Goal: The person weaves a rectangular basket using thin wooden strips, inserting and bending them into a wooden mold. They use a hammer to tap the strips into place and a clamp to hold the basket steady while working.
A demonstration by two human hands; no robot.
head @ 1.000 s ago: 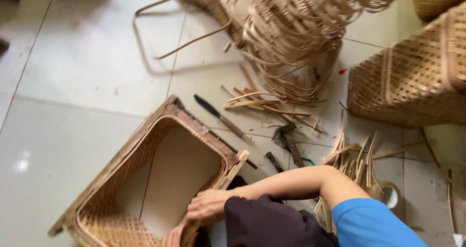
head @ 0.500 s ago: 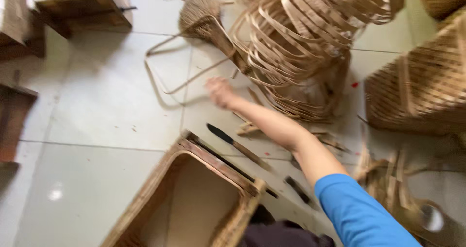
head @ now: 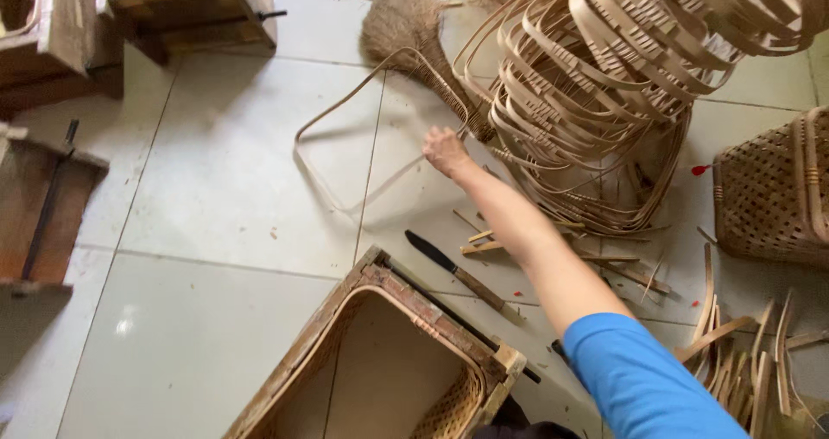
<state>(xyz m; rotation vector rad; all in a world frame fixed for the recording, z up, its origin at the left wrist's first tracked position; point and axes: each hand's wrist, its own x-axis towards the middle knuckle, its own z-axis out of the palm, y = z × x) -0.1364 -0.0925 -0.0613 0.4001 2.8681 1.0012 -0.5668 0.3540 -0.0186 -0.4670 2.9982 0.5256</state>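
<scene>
Far out over the pale tiled floor (head: 216,180), the right hand (head: 446,151) is closed into a loose fist at the corner of a bent rattan hoop frame (head: 345,141), a thin rounded-rectangle loop lying flat on the tiles; the fingers seem curled around its strip, though the grip itself is hard to make out. That arm stretches from a blue sleeve (head: 643,383) at the lower right. The left hand is out of sight.

Just beside the fist rises a tall heap of stacked rattan hoop frames (head: 596,85), and a brown straw broom head (head: 414,33) lies touching the loop's upper side. Below the forearm, a dark-bladed knife with a wooden handle (head: 458,271) rests on the floor among scattered bamboo splints (head: 743,353). Nearest the camera stands a rectangular woven basket with a wooden rim (head: 406,327), open side up. A second woven basket (head: 773,189) sits at the right edge, and dark wooden crates (head: 181,3) line the upper left.
</scene>
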